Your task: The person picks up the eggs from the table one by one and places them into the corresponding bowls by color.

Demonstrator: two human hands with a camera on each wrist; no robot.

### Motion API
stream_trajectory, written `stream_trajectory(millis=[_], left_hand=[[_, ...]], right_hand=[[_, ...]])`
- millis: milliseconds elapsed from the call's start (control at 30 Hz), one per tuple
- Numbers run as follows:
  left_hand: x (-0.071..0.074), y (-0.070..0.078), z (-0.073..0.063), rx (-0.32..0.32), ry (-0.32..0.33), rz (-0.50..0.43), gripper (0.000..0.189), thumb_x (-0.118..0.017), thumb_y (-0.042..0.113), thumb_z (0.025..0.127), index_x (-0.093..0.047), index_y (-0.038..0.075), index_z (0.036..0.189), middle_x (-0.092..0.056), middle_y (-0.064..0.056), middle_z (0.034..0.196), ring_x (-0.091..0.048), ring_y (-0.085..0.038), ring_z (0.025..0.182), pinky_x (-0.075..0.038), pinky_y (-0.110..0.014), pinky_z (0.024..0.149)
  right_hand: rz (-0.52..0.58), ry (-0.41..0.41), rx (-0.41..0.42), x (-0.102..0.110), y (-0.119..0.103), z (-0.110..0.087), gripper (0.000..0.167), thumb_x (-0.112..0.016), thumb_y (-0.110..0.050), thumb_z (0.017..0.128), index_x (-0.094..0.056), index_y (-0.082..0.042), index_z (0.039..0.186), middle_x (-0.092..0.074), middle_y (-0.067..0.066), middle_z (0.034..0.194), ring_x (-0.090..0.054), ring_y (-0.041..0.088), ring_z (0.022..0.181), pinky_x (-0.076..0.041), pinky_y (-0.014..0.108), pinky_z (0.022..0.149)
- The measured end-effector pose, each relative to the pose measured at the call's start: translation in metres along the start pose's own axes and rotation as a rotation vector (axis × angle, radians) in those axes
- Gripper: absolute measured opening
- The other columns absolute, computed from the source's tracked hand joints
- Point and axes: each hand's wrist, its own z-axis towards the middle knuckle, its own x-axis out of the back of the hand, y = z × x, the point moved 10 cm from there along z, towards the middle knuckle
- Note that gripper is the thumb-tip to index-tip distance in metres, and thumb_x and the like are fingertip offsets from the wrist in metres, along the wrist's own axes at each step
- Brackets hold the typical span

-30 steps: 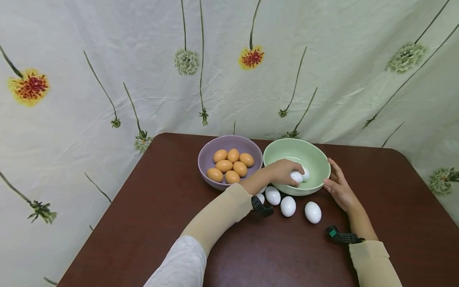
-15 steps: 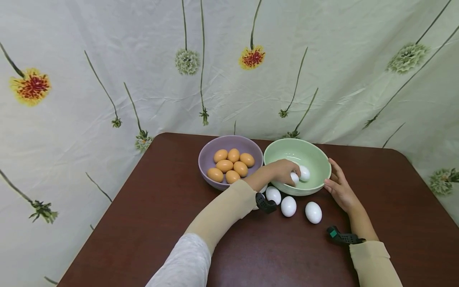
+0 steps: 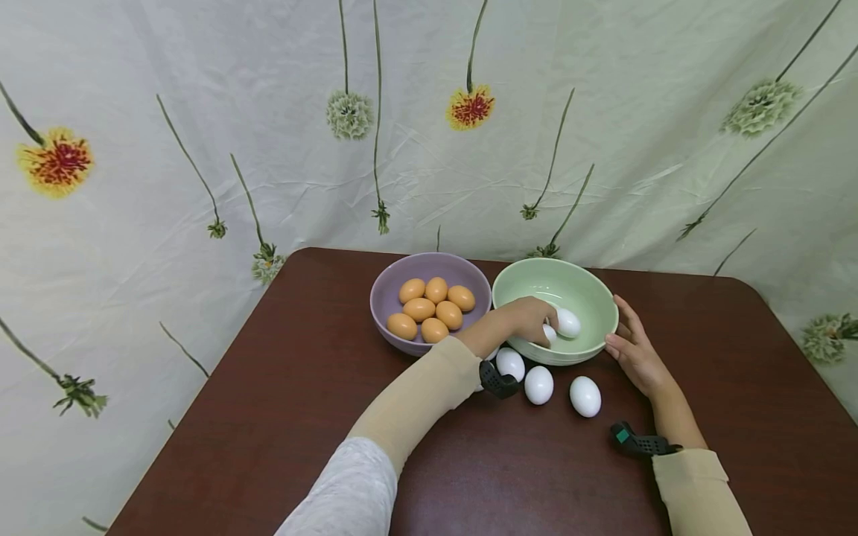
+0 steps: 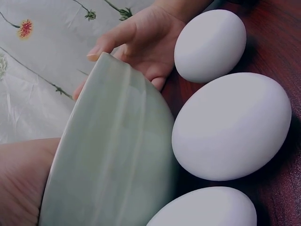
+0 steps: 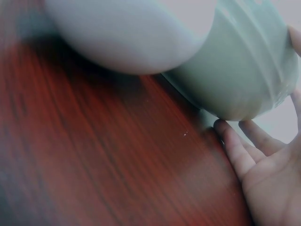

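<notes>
My left hand [image 3: 529, 318] reaches into the light green bowl [image 3: 583, 286], fingers curled round a white egg [image 3: 549, 335] that they partly hide. Another white egg [image 3: 568, 323] lies right beside it in the bowl. At the bowl's right side, my right hand [image 3: 639, 357] holds the wall, its thumb near the rim. The right wrist view shows fingertips [image 5: 221, 126] against the bowl's lower side. In the left wrist view, the bowl wall [image 4: 108, 141] hides the left fingers; only part of that hand [image 4: 21, 181] shows.
A purple bowl [image 3: 382, 298] holding several brown eggs [image 3: 419, 310] stands to the left, close to the green one. Several white eggs [image 3: 539, 385] lie on the dark red-brown table [image 3: 509, 469] in front, some partly behind the left wrist. A flowered cloth [image 3: 268, 112] hangs behind.
My left hand has shifted slightly left and lower in the green bowl, with its egg more hidden; the other egg there shows more fully. The right hand stays put.
</notes>
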Motion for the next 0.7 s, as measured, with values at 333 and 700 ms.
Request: stream_trajectory(millis=[333,700], left_hand=[[0.008,0.001,-0.001,-0.060,0.123,-0.023,0.038,-0.071,0.025,0.090,-0.064,0.013,0.125,-0.064,-0.001,0.125,-0.056,-0.012,0.117,-0.041,-0.019,0.094],[0.023,0.007,-0.025,-0.151,0.333,-0.087,0.032,-0.062,0.018,0.095,-0.065,0.010,0.125,-0.065,-0.001,0.122,-0.059,-0.013,0.111,-0.043,-0.020,0.091]], right_hand=[[-0.006,-0.003,0.002,0.001,0.000,0.001,0.068,-0.048,-0.005,0.100,-0.014,-0.025,0.156,-0.005,0.024,0.151,-0.045,0.004,0.119,-0.044,0.016,0.091],[-0.012,0.007,-0.016,0.001,0.002,0.000,0.069,-0.048,-0.005,0.100,-0.015,-0.027,0.156,-0.005,0.026,0.151,-0.044,0.006,0.119,-0.045,0.017,0.090]])
